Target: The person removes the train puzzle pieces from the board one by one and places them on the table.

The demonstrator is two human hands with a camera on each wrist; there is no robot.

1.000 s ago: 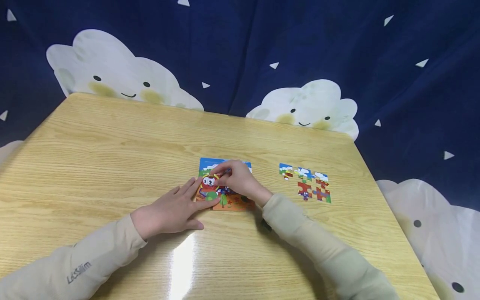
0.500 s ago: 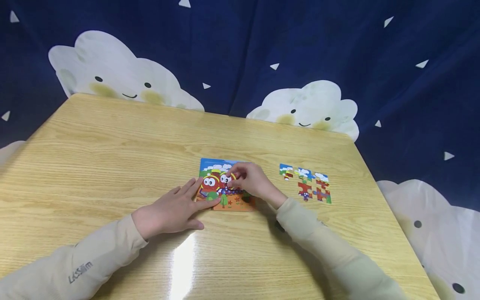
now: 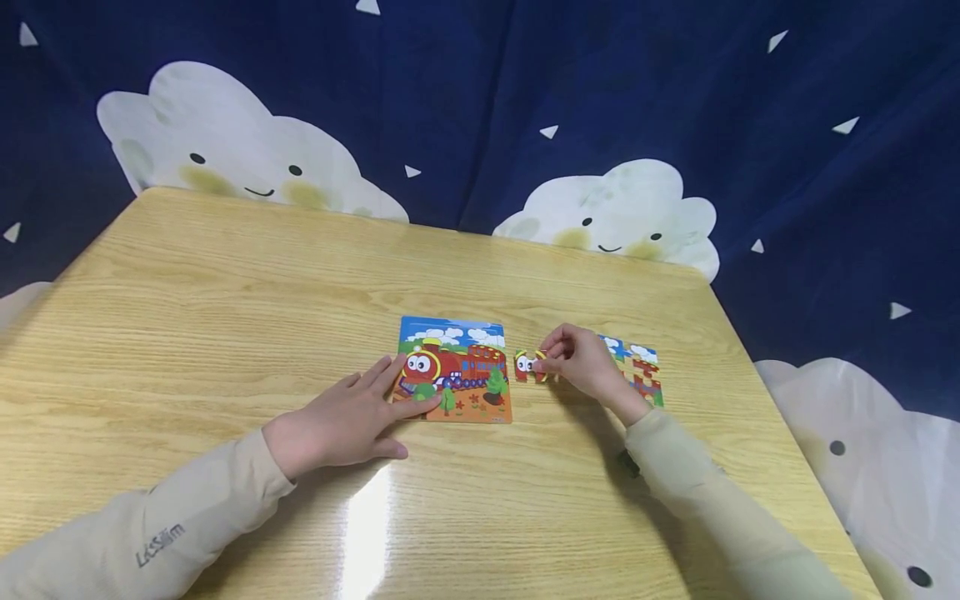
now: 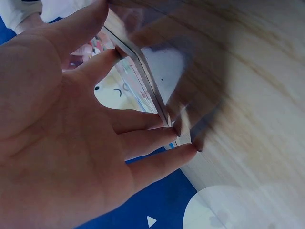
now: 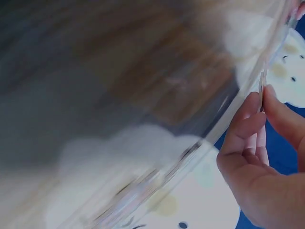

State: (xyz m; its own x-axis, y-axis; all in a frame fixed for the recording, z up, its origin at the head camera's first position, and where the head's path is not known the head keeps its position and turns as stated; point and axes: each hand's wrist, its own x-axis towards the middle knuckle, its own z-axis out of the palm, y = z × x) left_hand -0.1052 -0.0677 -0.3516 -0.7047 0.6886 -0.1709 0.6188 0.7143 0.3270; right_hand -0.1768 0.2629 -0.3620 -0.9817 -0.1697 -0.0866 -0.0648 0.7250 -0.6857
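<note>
A flat train picture puzzle board point(image 3: 491, 410) lies on the table, showing a red engine with a face under a blue sky. My left hand point(image 3: 345, 417) rests at its left edge with fingers spread and straight. In the left wrist view, the fingertips of that hand point(image 4: 71, 119) meet the board's edge point(image 4: 143, 71). To the right of the board, my right hand point(image 3: 588, 367) pinches a puzzle piece point(image 3: 523, 365) with cartoon eyes between thumb and fingers. The right wrist view shows the thin piece point(image 5: 261, 90) edge-on in the hand point(image 5: 264, 143).
Several loose puzzle pieces point(image 3: 645, 375) lie to the right, partly hidden behind my right hand. The wooden table point(image 3: 300, 267) ends at a dark blue curtain point(image 3: 450, 100) printed with white clouds.
My right hand has moved right, from over the board to the space beside the loose pieces, carrying the eyed puzzle piece. More of the train picture shows now. My left hand has stayed put.
</note>
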